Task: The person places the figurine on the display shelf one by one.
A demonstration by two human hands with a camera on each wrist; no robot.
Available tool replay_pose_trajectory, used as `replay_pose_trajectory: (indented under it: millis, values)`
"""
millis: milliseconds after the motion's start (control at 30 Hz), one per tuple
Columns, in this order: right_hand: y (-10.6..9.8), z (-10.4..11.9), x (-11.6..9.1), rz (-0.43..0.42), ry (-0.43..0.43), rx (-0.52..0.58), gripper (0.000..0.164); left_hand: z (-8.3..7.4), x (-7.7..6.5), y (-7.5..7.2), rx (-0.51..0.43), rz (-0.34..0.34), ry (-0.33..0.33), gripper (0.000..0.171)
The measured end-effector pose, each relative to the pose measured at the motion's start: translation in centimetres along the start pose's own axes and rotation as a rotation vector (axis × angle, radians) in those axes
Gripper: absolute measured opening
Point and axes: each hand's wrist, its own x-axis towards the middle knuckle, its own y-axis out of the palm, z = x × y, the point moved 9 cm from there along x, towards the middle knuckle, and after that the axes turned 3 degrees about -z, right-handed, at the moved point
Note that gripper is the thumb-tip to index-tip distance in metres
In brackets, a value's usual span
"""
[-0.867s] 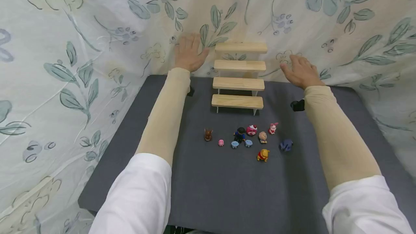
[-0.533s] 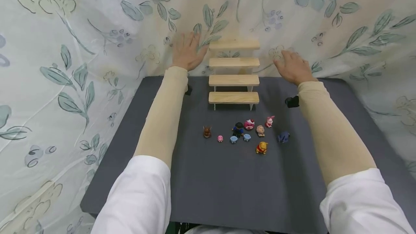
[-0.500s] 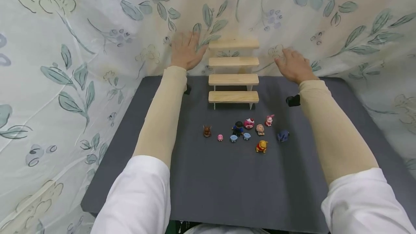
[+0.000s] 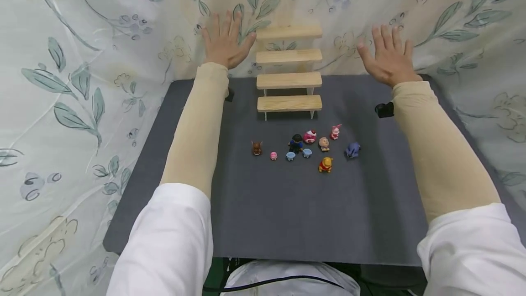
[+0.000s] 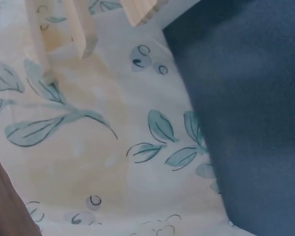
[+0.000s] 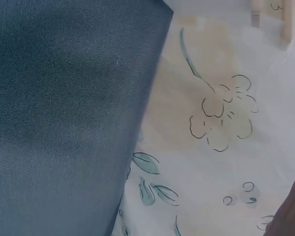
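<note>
My left hand [image 4: 226, 44] is raised left of a wooden stepped shelf [image 4: 289, 80], fingers straight and spread, holding nothing. On the shelf's other side my right hand [image 4: 388, 58] is also up with fingers extended and nothing in it. In front of the shelf stand small toy figures: a brown one [image 4: 256, 148], a tiny pink one [image 4: 273, 155], a dark-haired one in blue [image 4: 295, 143], a round pink one [image 4: 310, 136], a pink long-eared one [image 4: 335, 132], a yellow-and-red bear [image 4: 325, 165] and a blue-purple animal [image 4: 352, 150]. Two light-blue cups [image 4: 290, 155] sit among them.
A dark grey table [image 4: 287, 214] lies beneath everything. Behind it and to the sides hangs a leaf-patterned cloth [image 4: 74, 104]. A small black wrist camera [image 4: 384, 110] is strapped at my right wrist. A black cable [image 4: 283, 279] crosses my lap.
My right hand has risen and moved outward to the right, its fingers spreading. My left hand's fingers have spread wider. The head view has tilted down; the figures and shelf stay in place.
</note>
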Motion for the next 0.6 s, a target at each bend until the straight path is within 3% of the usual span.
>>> replay_pose_trajectory:
  millis: [100, 200, 333, 500, 600]
  values:
    - [1.1, 0.3, -0.9, 0.037, 0.004, 0.012, 0.084, -0.1, -0.8, 0.2, -0.01, 0.021, 0.02, 0.081]
    - [1.5, 0.7, -3.2, 0.039, -0.009, 0.066, 0.08, -0.9, -2.1, -0.1, -0.137, 0.028, 0.056, 0.081]
    - [1.4, 1.4, -7.9, 0.064, -0.054, 0.189, 0.065, -1.1, -4.6, -1.4, -0.47, 0.037, 0.031, 0.068]
    - [1.8, 2.4, -12.9, 0.196, -0.083, 0.317, 0.063, 0.4, -7.1, -3.1, -0.877, 0.03, -0.06, 0.046]
    - [2.6, 3.6, -15.2, 0.24, -0.108, 0.328, 0.058, 1.1, -8.2, -3.3, -1.062, 0.027, -0.085, 0.04]
